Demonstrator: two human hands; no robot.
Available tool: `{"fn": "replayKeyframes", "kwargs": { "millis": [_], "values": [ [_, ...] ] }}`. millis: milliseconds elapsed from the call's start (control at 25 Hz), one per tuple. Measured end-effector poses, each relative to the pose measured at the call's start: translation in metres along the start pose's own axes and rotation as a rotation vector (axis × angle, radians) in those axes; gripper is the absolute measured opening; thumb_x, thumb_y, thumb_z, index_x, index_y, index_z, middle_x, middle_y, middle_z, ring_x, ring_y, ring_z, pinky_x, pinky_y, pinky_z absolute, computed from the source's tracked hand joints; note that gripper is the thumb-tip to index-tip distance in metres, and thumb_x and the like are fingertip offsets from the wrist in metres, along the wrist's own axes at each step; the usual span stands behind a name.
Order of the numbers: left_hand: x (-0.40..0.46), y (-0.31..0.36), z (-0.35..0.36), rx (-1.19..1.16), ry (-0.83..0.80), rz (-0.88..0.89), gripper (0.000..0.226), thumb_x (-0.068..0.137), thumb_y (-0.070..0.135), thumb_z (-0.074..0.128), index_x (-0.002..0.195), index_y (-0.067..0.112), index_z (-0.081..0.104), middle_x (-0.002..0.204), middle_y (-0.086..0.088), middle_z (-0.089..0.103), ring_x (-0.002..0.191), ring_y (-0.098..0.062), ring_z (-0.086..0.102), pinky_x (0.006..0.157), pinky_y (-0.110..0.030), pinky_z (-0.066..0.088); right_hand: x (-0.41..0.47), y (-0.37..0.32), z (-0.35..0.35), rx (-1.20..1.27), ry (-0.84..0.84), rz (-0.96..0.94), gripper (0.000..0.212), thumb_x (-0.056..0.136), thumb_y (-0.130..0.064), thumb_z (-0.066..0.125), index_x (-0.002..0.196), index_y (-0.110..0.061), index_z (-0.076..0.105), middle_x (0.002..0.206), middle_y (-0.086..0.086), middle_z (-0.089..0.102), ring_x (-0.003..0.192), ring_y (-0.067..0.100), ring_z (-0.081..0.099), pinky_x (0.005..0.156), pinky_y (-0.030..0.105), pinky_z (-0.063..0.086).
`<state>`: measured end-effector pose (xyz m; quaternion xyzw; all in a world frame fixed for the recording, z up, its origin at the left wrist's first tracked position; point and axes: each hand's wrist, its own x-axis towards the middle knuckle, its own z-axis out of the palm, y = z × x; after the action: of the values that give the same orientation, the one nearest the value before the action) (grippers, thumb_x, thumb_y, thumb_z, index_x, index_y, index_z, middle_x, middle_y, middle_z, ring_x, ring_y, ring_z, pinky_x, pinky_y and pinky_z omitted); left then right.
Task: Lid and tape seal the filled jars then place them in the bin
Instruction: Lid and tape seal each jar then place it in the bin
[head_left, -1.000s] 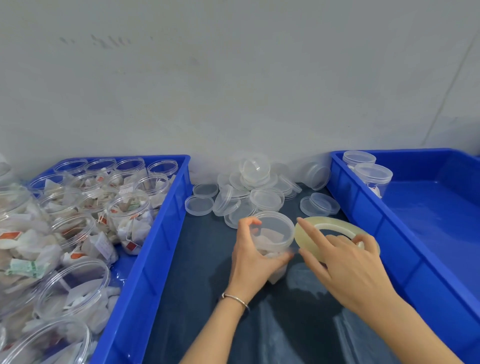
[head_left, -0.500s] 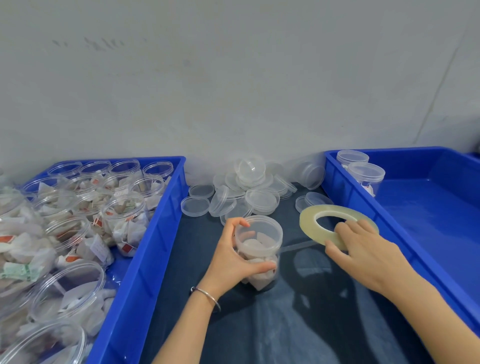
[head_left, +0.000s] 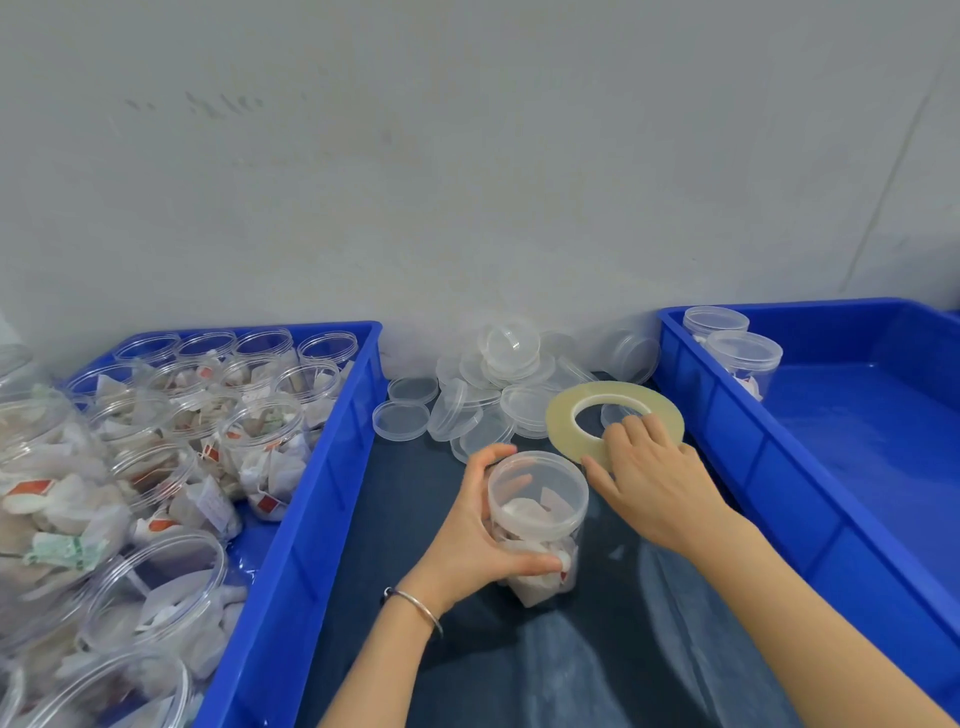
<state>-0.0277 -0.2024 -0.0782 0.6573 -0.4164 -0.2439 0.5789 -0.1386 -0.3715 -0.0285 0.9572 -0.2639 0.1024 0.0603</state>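
A clear lidded jar (head_left: 540, 514) filled with white sachets stands on the dark table between two blue bins. My left hand (head_left: 475, 535) grips its side, thumb low in front and fingers behind. My right hand (head_left: 649, 478) holds a flat yellowish tape roll (head_left: 576, 410) just right of the jar's lid, fingers through its hole and thumb at its near edge. The right blue bin (head_left: 852, 467) holds two lidded jars (head_left: 743, 353) in its far left corner.
The left blue bin (head_left: 322, 499) is packed with several open filled jars (head_left: 260, 441). A pile of loose clear lids (head_left: 483, 395) lies against the wall behind the jar. The grey wall closes off the back.
The tape roll in my right hand swung out to the right and has come back close to the jar's lid. My left hand kept its grip on the jar, which shifted slightly nearer.
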Motion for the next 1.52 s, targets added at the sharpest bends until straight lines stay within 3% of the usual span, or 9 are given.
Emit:
{"fn": "replayKeyframes", "kwargs": {
  "millis": [200, 360, 440, 520, 640, 760, 1000, 1280, 1520],
  "values": [
    [0.006, 0.009, -0.01, 0.17, -0.084, -0.045, 0.089, 0.057, 0.021, 0.092, 0.12, 0.037, 0.031, 0.126, 0.016, 0.046, 0.116, 0.008, 0.047, 0.094, -0.012, 0.041, -0.001, -0.002, -0.003, -0.006, -0.053, -0.032, 0.041, 0.1, -0.05, 0.018, 0.105, -0.017, 0.042, 0.11, -0.003, 0.042, 0.108, 0.017, 0.036, 0.076, 0.033, 0.037],
    [-0.001, 0.016, -0.014, 0.283, 0.04, -0.037, 0.095, 0.063, 0.024, 0.089, 0.134, 0.048, 0.03, 0.121, 0.011, 0.037, 0.113, -0.001, 0.046, 0.097, -0.015, 0.041, -0.008, 0.002, -0.004, -0.001, -0.064, 0.017, 0.041, 0.099, -0.051, 0.019, 0.103, -0.018, 0.042, 0.111, -0.004, 0.042, 0.108, 0.016, 0.037, 0.074, 0.033, 0.038],
    [-0.01, 0.018, -0.002, 0.241, 0.089, -0.046, 0.104, 0.066, 0.022, 0.086, 0.142, 0.047, 0.018, 0.128, 0.016, 0.038, 0.119, 0.002, 0.044, 0.103, -0.021, 0.039, -0.014, -0.001, -0.004, -0.036, -0.054, 0.058, 0.043, 0.099, -0.052, 0.018, 0.105, -0.017, 0.043, 0.111, -0.005, 0.043, 0.11, 0.016, 0.038, 0.071, 0.034, 0.039],
    [-0.016, 0.022, 0.02, 0.223, 0.16, -0.043, 0.116, 0.057, 0.038, 0.086, 0.144, 0.046, 0.01, 0.133, 0.023, 0.029, 0.123, 0.011, 0.034, 0.103, -0.013, 0.032, -0.021, -0.011, -0.004, -0.091, -0.028, 0.098, 0.046, 0.099, -0.052, 0.018, 0.106, -0.016, 0.045, 0.11, -0.003, 0.044, 0.109, 0.017, 0.039, 0.065, 0.034, 0.037],
    [-0.014, 0.023, 0.051, 0.176, 0.37, -0.024, 0.117, 0.04, 0.049, 0.088, 0.136, 0.048, 0.021, 0.122, 0.027, 0.028, 0.112, 0.014, 0.035, 0.087, -0.001, 0.032, -0.034, -0.016, -0.008, -0.086, 0.045, 0.078, 0.04, 0.099, -0.05, 0.026, 0.098, -0.015, 0.045, 0.101, 0.0, 0.043, 0.099, 0.019, 0.04, 0.059, 0.033, 0.033],
    [-0.008, 0.019, 0.049, 0.201, 0.444, 0.008, 0.096, 0.05, 0.04, 0.09, 0.132, 0.035, 0.041, 0.118, 0.023, 0.041, 0.108, 0.011, 0.043, 0.084, 0.002, 0.032, -0.041, 0.001, -0.016, -0.051, -0.036, -0.032, 0.03, 0.099, -0.048, 0.026, 0.09, -0.02, 0.029, 0.097, -0.006, 0.033, 0.09, 0.015, 0.027, 0.061, 0.032, 0.035],
    [-0.003, 0.019, 0.018, 0.303, 0.248, 0.038, 0.087, 0.056, 0.038, 0.088, 0.131, 0.036, 0.044, 0.128, 0.023, 0.049, 0.114, 0.017, 0.042, 0.089, 0.003, 0.03, -0.037, 0.036, -0.043, 0.012, -0.184, -0.141, 0.038, 0.083, -0.074, 0.027, 0.086, -0.038, 0.038, 0.089, -0.019, 0.041, 0.093, 0.003, 0.036, 0.077, 0.032, 0.039],
    [0.007, 0.02, 0.002, 0.282, 0.175, -0.035, 0.092, 0.052, 0.038, 0.09, 0.13, 0.039, 0.043, 0.124, 0.025, 0.053, 0.11, 0.015, 0.048, 0.089, -0.005, 0.038, -0.038, 0.06, -0.04, 0.062, -0.095, -0.081, 0.027, 0.083, -0.053, 0.026, 0.068, -0.031, 0.026, 0.081, -0.016, 0.038, 0.094, 0.008, 0.041, 0.065, 0.026, 0.031],
    [0.009, 0.018, -0.003, 0.23, -0.015, -0.031, 0.086, 0.054, 0.019, 0.092, 0.125, 0.037, 0.047, 0.118, 0.021, 0.059, 0.112, 0.005, 0.054, 0.093, -0.012, 0.043, -0.012, 0.052, -0.022, 0.21, -0.14, -0.071, 0.025, 0.092, -0.049, 0.039, 0.099, -0.028, 0.051, 0.1, -0.015, 0.045, 0.106, 0.007, 0.036, 0.061, 0.025, 0.035]
  ]
}}
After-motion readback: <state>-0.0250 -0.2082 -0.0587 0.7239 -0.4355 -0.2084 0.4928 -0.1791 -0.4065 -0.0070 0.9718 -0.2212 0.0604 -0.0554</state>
